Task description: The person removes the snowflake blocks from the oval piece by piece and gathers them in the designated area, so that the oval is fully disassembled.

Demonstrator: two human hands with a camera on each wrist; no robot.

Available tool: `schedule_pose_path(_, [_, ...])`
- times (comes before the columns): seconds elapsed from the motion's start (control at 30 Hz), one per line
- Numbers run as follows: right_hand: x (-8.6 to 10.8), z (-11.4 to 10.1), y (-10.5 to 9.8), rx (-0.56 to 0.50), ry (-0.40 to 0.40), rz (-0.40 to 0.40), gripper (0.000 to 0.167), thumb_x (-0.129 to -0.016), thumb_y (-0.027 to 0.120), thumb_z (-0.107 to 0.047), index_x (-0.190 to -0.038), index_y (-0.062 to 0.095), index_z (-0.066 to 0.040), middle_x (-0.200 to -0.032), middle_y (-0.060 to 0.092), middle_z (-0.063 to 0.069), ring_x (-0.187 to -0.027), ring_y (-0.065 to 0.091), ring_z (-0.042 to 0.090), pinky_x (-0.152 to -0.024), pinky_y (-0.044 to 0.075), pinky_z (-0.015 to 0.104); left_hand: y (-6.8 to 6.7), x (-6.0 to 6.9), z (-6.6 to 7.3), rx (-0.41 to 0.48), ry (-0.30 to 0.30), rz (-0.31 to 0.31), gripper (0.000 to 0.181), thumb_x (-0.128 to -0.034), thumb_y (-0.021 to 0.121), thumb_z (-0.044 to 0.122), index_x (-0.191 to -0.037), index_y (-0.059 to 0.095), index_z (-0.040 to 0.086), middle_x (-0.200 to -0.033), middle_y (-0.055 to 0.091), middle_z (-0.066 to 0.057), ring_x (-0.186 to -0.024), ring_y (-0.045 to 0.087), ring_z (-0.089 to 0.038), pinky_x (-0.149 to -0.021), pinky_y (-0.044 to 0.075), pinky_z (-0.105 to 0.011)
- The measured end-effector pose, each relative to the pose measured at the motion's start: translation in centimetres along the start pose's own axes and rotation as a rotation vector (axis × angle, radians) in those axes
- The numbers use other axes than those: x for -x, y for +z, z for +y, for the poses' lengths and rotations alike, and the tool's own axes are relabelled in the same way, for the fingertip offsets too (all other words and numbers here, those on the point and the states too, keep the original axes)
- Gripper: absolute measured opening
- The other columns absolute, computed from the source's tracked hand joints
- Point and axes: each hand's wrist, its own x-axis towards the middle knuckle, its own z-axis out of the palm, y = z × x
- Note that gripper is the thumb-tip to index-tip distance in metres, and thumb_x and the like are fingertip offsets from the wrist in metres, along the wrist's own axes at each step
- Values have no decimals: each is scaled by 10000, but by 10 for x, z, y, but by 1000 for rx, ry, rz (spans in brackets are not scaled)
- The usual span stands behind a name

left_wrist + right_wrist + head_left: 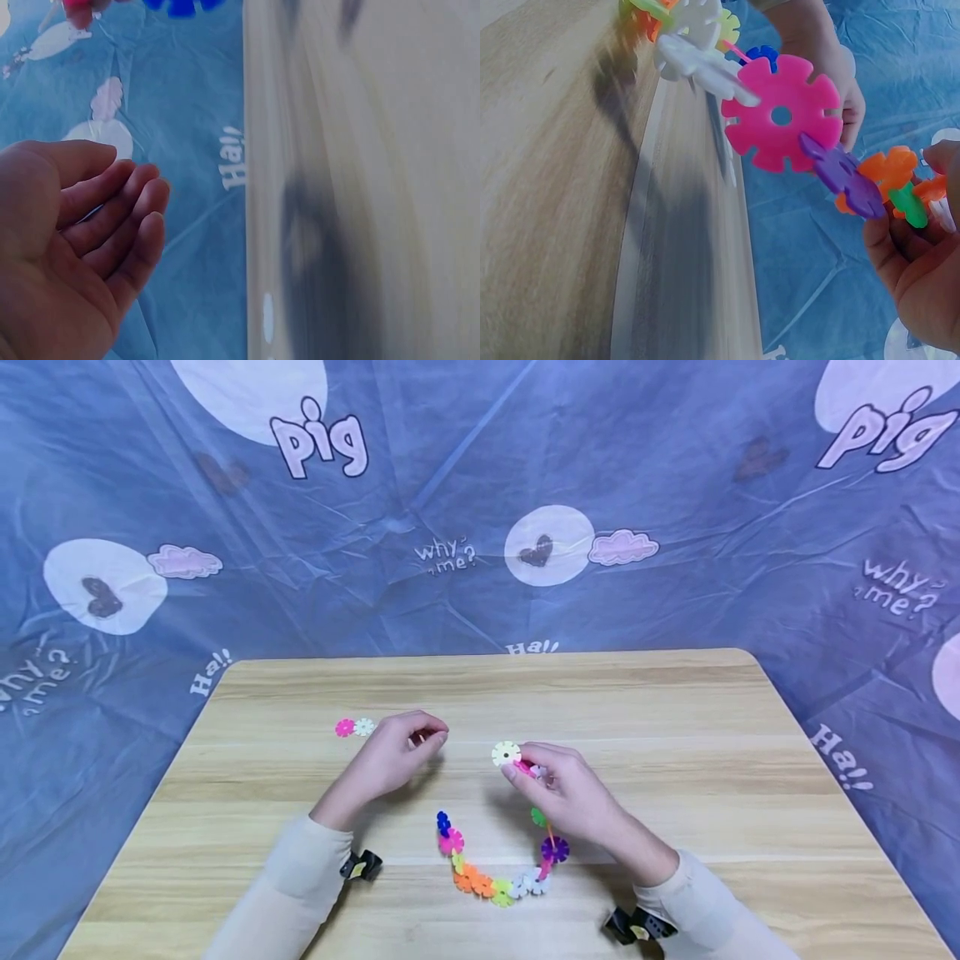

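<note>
My right hand [573, 789] pinches one end of a chain of flower-shaped discs, with a pale yellow disc [506, 754] and a pink piece at its fingertips. From there the chain curves below both hands through a purple disc [555, 849], white, yellow and orange discs [474, 881] to a blue end [443, 823]. The right wrist view shows a large pink disc [799, 112] beside the purple one [844, 180]. My left hand [393, 752] is above the table, fingers loosely bent; in the left wrist view that hand [82, 240] holds nothing.
A pink disc [345, 727] and a pale disc [363, 727] lie side by side on the wooden table [637, 702], just beyond my left hand. Behind the table's far edge hangs a blue printed cloth [480, 468].
</note>
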Motion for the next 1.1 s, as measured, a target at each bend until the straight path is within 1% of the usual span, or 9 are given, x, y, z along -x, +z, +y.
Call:
schedule_pose_path(0.1, [-1, -1, 0, 6, 6, -4, 239, -1064, 677, -167, -830, 643, -201, -750, 559, -118, -655, 508, 18, -602, 539, 242, 2, 3, 7, 23, 28, 1, 211, -1055, 685, 180, -1189, 781, 48, -1067, 780, -21, -918, 672, -125, -818, 584, -279])
schedule_pose_path(0.27, [-2, -1, 0, 8, 12, -8, 226, -1062, 682, -171, -839, 653, -189, -757, 570, -116, -657, 518, 21, -607, 545, 243, 5, 5, 17, 47, 102, 17, 162, -1048, 693, 150, -1148, 795, 74, -1044, 780, -3, -905, 657, -117, -798, 572, -266])
schedule_pose_path(0.37, [-2, -1, 1, 9, 19, -8, 202, -1061, 685, -177, -862, 667, -212, -765, 584, -117, -660, 530, 22, -613, 552, 244, 6, 7, 23, 58, 149, 18, 147, -1047, 697, 140, -1136, 801, 87, -1047, 786, -12, -900, 661, -122, -797, 576, -273])
schedule_pose_path(0.57, [-2, -1, 1, 11, 20, -8, 143, -1057, 689, -181, -917, 709, -192, -795, 619, -105, -682, 553, 19, -630, 563, 244, 6, 10, 33, 90, 244, 15, 144, -1057, 690, 139, -1139, 802, 100, -1061, 795, -44, -893, 667, -89, -806, 581, -265])
schedule_pose_path(0.7, [-3, -1, 1, 8, 16, -14, 103, -1058, 689, -178, -967, 736, -183, -813, 638, -103, -693, 568, 17, -642, 572, 244, 6, 13, 38, 119, 303, 19, 157, -1073, 672, 153, -1141, 799, 92, -1048, 790, -25, -911, 686, -107, -815, 593, -280])
schedule_pose_path(0.83, [-2, -2, 1, 3, 18, -20, 92, -1061, 685, -182, -992, 746, -177, -820, 644, -104, -698, 573, 18, -650, 577, 245, 8, 15, 43, 138, 327, 5, 176, -1083, 656, 167, -1152, 794, 83, -1076, 797, -41, -997, 730, -143, -905, 620, -324])
schedule_pose_path(0.9, [-2, -3, 1, -1, 14, -24, 85, -1061, 685, -180, -1011, 753, -172, -829, 654, -104, -710, 584, 17, -664, 584, 246, 8, 16, 45, 147, 332, -4, 177, -1083, 655, 174, -1154, 793, 88, -1086, 798, -37, -1025, 735, -140, -930, 620, -331])
schedule_pose_path(0.93, [-2, -3, 1, -4, 12, -25, 82, -1061, 685, -180, -1020, 756, -171, -833, 658, -104, -715, 587, 16, -669, 586, 246, 8, 16, 46, 153, 333, -9, 173, -1081, 658, 176, -1154, 792, 95, -1085, 798, -31, -1024, 733, -130, -926, 620, -326])
schedule_pose_path(1.1, [-2, -4, 2, -16, -3, -34, 78, -1061, 687, -172, -1045, 763, -164, -838, 672, -80, -714, 585, 14, -664, 585, 243, 7, 17, 50, 192, 362, -30, 126, -1056, 692, 166, -1123, 783, 110, -1008, 762, 22, -923, 670, -74, -823, 591, -271])
